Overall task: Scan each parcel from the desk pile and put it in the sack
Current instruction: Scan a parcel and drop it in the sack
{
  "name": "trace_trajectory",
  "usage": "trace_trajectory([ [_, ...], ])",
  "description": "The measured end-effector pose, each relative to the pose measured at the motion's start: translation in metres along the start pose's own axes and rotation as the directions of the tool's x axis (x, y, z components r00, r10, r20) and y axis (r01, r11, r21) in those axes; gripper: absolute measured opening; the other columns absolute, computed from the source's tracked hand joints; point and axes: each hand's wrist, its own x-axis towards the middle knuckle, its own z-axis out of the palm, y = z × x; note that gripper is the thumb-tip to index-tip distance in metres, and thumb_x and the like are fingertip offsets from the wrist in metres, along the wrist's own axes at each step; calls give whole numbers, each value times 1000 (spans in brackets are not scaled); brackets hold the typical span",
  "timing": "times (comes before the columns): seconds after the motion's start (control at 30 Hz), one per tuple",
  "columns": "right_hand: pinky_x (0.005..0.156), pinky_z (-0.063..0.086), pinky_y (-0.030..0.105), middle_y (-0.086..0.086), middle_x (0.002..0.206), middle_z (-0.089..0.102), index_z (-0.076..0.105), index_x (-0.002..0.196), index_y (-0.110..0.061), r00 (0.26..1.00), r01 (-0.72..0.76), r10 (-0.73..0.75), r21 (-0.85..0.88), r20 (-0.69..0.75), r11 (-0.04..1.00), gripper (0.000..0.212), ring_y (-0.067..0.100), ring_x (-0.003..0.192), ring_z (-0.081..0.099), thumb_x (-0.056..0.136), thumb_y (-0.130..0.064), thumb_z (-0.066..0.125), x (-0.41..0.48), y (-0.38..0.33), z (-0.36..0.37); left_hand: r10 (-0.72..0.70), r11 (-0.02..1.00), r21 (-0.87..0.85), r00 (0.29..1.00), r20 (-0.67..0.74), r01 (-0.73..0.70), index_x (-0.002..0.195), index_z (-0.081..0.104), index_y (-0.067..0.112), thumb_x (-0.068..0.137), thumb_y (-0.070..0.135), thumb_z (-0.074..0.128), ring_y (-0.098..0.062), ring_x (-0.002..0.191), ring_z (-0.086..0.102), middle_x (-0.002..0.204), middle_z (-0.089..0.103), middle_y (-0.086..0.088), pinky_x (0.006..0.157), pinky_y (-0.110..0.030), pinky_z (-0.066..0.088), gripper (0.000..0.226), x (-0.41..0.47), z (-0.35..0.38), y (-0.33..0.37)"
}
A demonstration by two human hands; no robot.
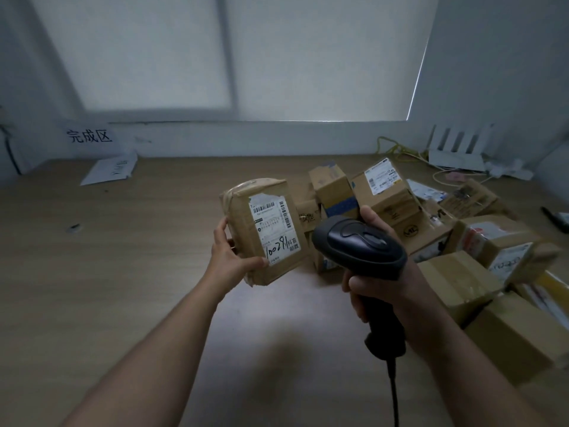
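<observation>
My left hand [229,257] holds a small brown cardboard parcel [243,223] up over the desk, its white label with barcodes and the handwritten number 100291 facing me. My right hand [381,282] grips the handle of a black barcode scanner [360,245], whose head sits just right of the parcel and points toward it. The scanner's cable hangs down toward the bottom edge. A pile of cardboard parcels [462,241] covers the right side of the desk behind and beside the scanner. No sack is in view.
The wooden desk [107,272] stretches to the left. A white paper [107,171] lies at the back left under a wall sign with Chinese characters. A white router [455,152] and yellow cables sit at the back right. A covered window fills the wall above.
</observation>
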Motion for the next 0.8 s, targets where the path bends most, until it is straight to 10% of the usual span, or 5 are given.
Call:
trace_trajectory([
  [0.47, 45, 48, 30, 4, 84, 71, 32, 138, -49, 998, -54, 54, 1, 19, 999, 115, 23, 49, 57, 44, -26, 93, -4, -5, 3, 54, 999, -8, 999, 5, -54, 148, 13, 33, 65, -3, 84, -21, 116, 45, 138, 41, -12, 90, -43, 48, 115, 13, 2, -1],
  [0.67, 42, 46, 29, 5, 77, 70, 31, 138, -45, 999, -44, 44, -33, -20, 998, 102, 21, 45, 55, 58, -3, 79, -7, -7, -2, 68, 998, 15, 998, 7, -69, 147, 11, 35, 64, 0, 86, -21, 118, 44, 143, 37, -13, 90, -43, 48, 117, 17, 5, 3],
  [0.8, 44, 48, 29, 4, 83, 71, 30, 137, -50, 999, -44, 44, -7, 8, 999, 113, 22, 48, 58, 45, -29, 92, -8, -8, -6, 73, 997, 39, 997, -7, -72, 147, 11, 36, 64, 3, 87, -22, 120, 44, 143, 37, -13, 92, -44, 48, 117, 14, 9, 5],
])
